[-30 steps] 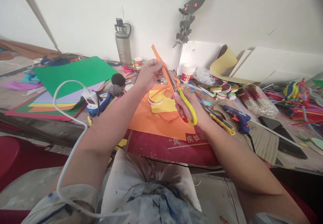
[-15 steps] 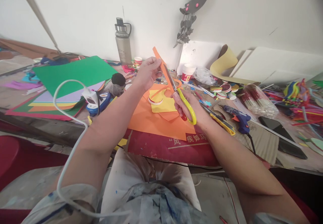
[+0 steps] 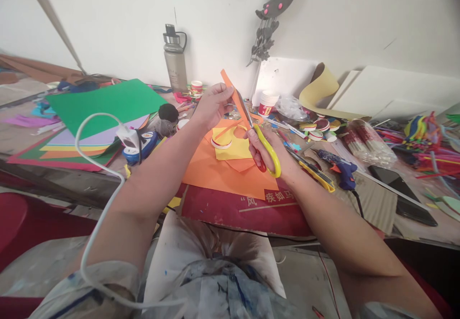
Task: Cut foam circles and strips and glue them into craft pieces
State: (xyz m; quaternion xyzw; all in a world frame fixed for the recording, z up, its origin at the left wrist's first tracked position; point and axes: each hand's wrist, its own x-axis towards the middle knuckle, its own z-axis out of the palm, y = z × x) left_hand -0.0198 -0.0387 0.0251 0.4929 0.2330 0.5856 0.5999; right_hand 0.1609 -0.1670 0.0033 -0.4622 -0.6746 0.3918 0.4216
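Note:
My left hand [image 3: 212, 106] pinches an orange paper strip [image 3: 233, 91] and holds it up over the table. My right hand [image 3: 268, 153] grips yellow-handled scissors [image 3: 264, 149], whose blades reach up into the strip near my left fingers. Below the hands lie a large orange sheet [image 3: 223, 173], a yellow paper piece [image 3: 233, 149] and a small red-and-white ring [image 3: 221, 143].
A stack of coloured sheets with green on top [image 3: 104, 101] lies left, beside a blue device with a white cable [image 3: 138, 144]. A metal bottle [image 3: 175, 62] stands at the wall. Right of my hands are a utility knife [image 3: 316, 173], a blue glue gun [image 3: 339, 168], a phone [image 3: 402, 192] and craft clutter.
The scissors have moved slightly further up along the orange strip, and the strip's top has shifted a little to the right. Both hands stay in much the same place.

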